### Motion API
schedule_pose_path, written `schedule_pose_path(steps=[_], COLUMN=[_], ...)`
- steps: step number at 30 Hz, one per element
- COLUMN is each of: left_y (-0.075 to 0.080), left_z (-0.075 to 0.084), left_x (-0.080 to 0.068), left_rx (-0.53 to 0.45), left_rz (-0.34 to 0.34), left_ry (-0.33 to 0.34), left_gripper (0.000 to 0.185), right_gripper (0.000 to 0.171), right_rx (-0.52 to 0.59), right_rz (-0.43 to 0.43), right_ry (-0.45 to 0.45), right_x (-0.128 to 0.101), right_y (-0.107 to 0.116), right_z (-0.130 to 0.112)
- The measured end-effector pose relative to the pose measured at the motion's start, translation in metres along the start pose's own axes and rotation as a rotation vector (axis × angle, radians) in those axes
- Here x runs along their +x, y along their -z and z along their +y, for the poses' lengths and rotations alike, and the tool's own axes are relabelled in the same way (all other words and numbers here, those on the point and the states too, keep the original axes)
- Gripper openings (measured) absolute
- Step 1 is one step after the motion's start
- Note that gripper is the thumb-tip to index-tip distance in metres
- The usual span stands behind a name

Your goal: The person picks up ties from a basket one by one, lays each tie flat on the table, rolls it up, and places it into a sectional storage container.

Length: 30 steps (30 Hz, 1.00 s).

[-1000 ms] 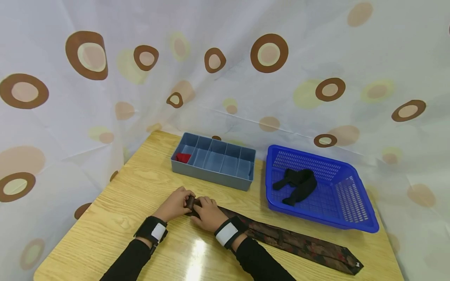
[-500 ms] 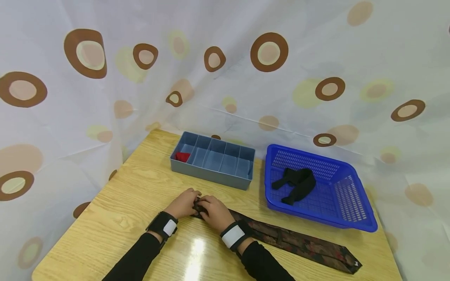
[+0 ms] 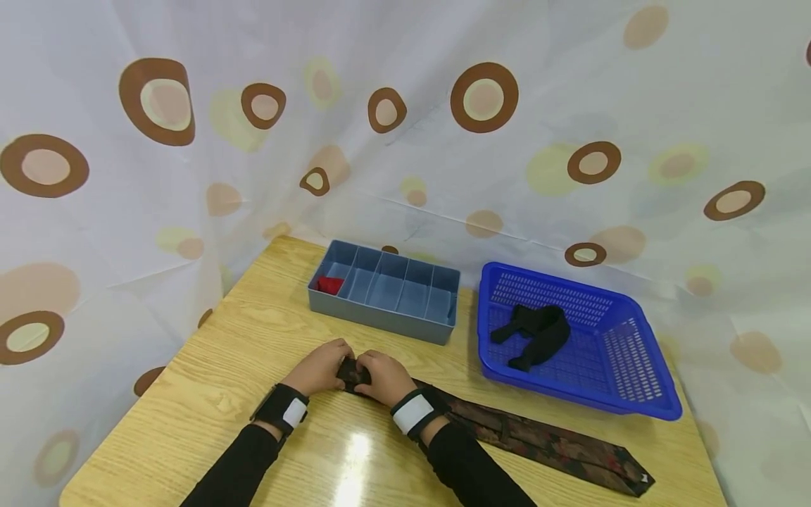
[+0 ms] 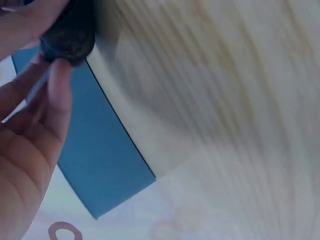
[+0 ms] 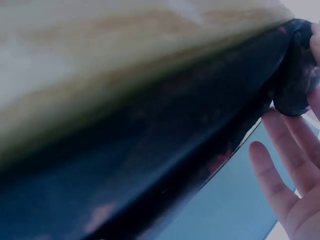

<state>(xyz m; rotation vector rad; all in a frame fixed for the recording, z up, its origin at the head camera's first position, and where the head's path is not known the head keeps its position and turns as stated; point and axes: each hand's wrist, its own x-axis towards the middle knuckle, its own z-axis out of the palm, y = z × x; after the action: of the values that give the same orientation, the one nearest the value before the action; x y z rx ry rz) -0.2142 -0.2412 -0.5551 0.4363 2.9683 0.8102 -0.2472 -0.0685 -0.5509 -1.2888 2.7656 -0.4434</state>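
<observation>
A dark patterned necktie [image 3: 538,443] lies flat across the wooden table [image 3: 209,394], its wide tip at the front right. Its narrow end is wound into a small roll [image 3: 350,371]. My left hand [image 3: 334,360] and right hand [image 3: 369,366] meet at that roll, fingers curled round it from either side. The left wrist view shows the roll [image 4: 67,37] pinched between my thumb and fingers [image 4: 56,95]. In the right wrist view the flat tie [image 5: 150,165] runs up to the roll [image 5: 295,85], with my fingers [image 5: 277,185] beside it.
A grey divided box [image 3: 380,317] stands behind the hands, with a red item [image 3: 329,284] in its leftmost compartment. To the right is a blue plastic basket [image 3: 633,352] holding a black tie [image 3: 537,331]. A spotted curtain [image 3: 405,141] closes in the table's far sides.
Both hands and the roll have shifted slightly to the right along the tie, keeping their hold. The rest of the tie, the box and the basket have not moved.
</observation>
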Motion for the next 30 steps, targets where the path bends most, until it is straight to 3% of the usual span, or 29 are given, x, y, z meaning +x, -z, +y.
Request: schedule_pose_path(steps=[7,20,23,27,30], left_y=[-0.001,-0.006,-0.005,-0.005,-0.007], left_z=[-0.005,-0.003,-0.001,0.0,0.001], left_x=[0.0,0.002,0.004,0.006,0.007], left_rx=[0.075,0.005,-0.007,0.018,0.06], left_rz=[-0.027,-0.054,-0.05,-0.052,-0.057], left_ry=[-0.037,-0.012,-0.032,-0.051,-0.062], left_gripper=[0.037,0.04,0.037,0.035,0.034], right_gripper=[0.026,0.028,0.026,0.028,0.031], right_rx=[-0.003,-0.073,-0.1,-0.132,-0.081], right_rz=[-0.022,0.036,0.053,0.073,0.053], right_ry=[-0.004,-0.036,-0.033,-0.023,-0.037], right_x=[0.001,-0.003,-0.007,-0.013,-0.016], right_y=[-0.002,-0.005,-0.005,-0.005,-0.003], right_z=[0.0,0.007,0.008,0.006,0.004])
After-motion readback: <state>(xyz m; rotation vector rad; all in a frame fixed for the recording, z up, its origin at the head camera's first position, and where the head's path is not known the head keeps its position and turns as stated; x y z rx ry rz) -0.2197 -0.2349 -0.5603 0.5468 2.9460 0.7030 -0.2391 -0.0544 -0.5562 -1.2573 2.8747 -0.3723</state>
